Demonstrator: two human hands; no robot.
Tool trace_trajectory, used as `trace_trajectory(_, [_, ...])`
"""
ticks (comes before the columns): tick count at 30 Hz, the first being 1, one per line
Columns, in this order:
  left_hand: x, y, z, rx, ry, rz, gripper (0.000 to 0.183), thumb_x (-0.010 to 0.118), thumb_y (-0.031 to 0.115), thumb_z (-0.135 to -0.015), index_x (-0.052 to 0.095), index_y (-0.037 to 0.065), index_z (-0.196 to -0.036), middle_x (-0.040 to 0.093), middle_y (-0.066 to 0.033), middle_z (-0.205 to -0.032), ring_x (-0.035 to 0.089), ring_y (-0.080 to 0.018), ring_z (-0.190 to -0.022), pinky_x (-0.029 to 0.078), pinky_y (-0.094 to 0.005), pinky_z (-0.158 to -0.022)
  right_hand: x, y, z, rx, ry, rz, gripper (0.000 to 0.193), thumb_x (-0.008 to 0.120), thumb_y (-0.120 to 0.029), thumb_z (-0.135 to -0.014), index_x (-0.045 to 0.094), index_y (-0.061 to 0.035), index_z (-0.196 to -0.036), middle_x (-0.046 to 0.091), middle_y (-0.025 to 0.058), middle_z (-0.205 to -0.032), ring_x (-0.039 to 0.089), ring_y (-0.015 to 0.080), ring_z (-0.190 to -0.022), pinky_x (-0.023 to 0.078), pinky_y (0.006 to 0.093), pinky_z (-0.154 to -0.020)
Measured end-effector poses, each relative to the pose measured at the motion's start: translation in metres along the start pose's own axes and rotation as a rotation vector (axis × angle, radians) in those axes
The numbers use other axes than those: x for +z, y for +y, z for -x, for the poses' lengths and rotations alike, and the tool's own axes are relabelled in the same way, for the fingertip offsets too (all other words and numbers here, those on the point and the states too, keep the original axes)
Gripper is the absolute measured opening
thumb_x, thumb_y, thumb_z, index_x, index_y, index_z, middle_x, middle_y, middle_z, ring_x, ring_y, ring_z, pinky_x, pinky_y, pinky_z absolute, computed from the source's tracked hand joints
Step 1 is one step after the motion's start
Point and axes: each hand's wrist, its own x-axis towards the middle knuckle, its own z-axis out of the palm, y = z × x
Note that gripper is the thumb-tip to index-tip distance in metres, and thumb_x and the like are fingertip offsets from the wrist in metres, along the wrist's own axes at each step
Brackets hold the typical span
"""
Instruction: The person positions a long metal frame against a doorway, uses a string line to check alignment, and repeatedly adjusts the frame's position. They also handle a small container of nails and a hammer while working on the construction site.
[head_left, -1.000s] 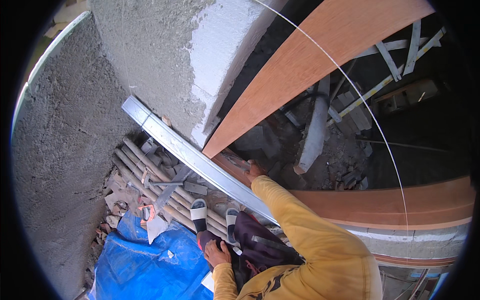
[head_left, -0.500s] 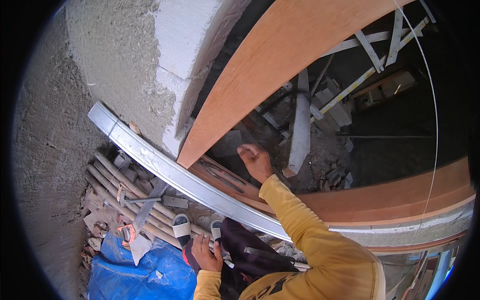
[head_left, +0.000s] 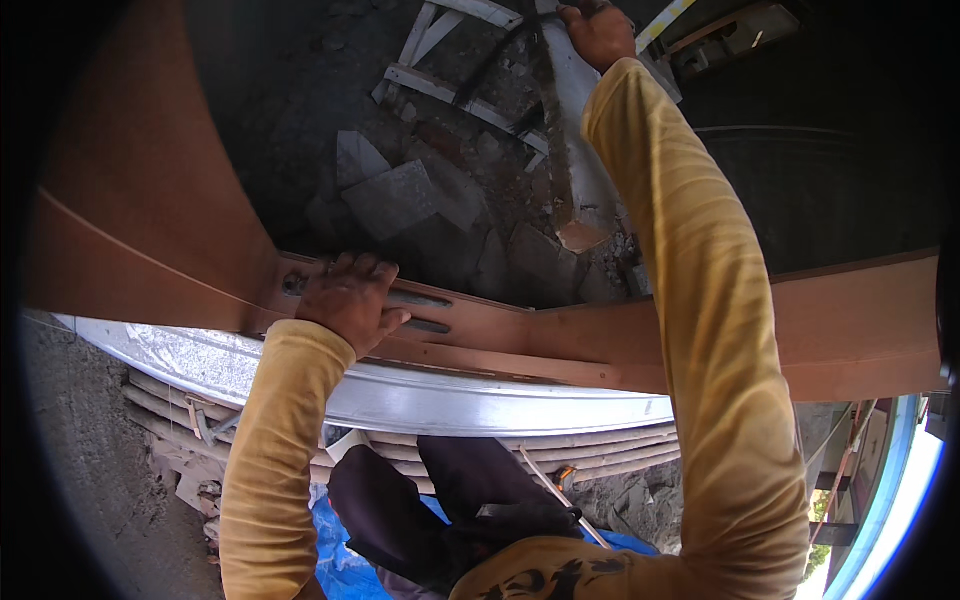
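Note:
My left hand (head_left: 350, 300) rests on the brown wooden frame (head_left: 480, 355), fingers apart and thumb stretched to the right. It partly covers a dark metal hand tool (head_left: 425, 299), perhaps pliers, whose two handles stick out beside the thumb. Beyond the frame, my right arm reaches far forward. My right hand (head_left: 602, 38) is at the top edge of the view, its fingers bent in beside the pale beam (head_left: 575, 140). What those fingers hold, if anything, cannot be made out.
A silvery metal channel (head_left: 480, 403) runs along the near side of the frame. Round poles (head_left: 620, 450) and a blue tarp (head_left: 335, 545) lie below, around my legs. Across the frame are broken slabs (head_left: 395, 195) and a pale wooden trestle (head_left: 450, 85).
My view has shifted forward over the frame. My left hand has come up from near my legs onto the frame. My right hand has reached farther out, alongside the beam.

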Motion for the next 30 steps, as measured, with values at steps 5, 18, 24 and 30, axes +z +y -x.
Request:
trace_trajectory(5, [0.018,-0.022,-0.055,0.052,-0.328,-0.118,0.078,0.066,0.056,-0.069,0.047,0.006,-0.126,0.048,-0.0166,-0.127,0.044,-0.0320,-0.119,0.032,-0.0408,-0.102,0.012,-0.004,0.001,0.018,0.041,0.008,0.037,0.052,-0.032,-0.084,0.061,0.0008,-0.099,0.061,0.0268,-0.096,0.058,0.0397,-0.095,0.046,0.0442,-0.081])
trace_trajectory(18, [0.035,-0.016,-0.069,0.043,-0.572,-0.114,0.095,0.064,0.069,-0.059,0.038,0.017,-0.135,0.044,-0.0154,-0.132,0.048,-0.0410,-0.114,0.039,-0.0467,-0.095,0.046,0.070,0.020,0.523,-0.110,0.120,0.044,0.055,-0.032,-0.079,0.058,0.0038,-0.105,0.059,0.0293,-0.103,0.055,0.0406,-0.103,0.045,0.0436,-0.087])
trace_trajectory(24, [0.049,-0.031,-0.060,0.171,-0.339,-0.125,0.090,0.067,0.066,-0.058,0.049,0.010,-0.126,0.052,-0.0177,-0.122,0.051,-0.0348,-0.110,0.039,-0.0467,-0.095,0.056,0.050,0.004,0.612,-0.372,0.077,0.046,0.054,-0.027,-0.079,0.053,0.0038,-0.113,0.056,0.0295,-0.110,0.053,0.0398,-0.108,0.042,0.0437,-0.091])
trace_trajectory(30, [0.039,-0.031,-0.069,0.366,-0.187,-0.055,0.081,0.069,0.063,-0.059,0.056,0.003,-0.111,0.059,-0.0144,-0.100,0.060,-0.0268,-0.088,0.048,-0.0409,-0.077,0.076,0.100,-0.006,0.580,-0.312,0.121,0.047,0.053,-0.030,-0.078,0.054,0.0033,-0.111,0.057,0.0291,-0.107,0.056,0.0408,-0.102,0.044,0.0450,-0.088])
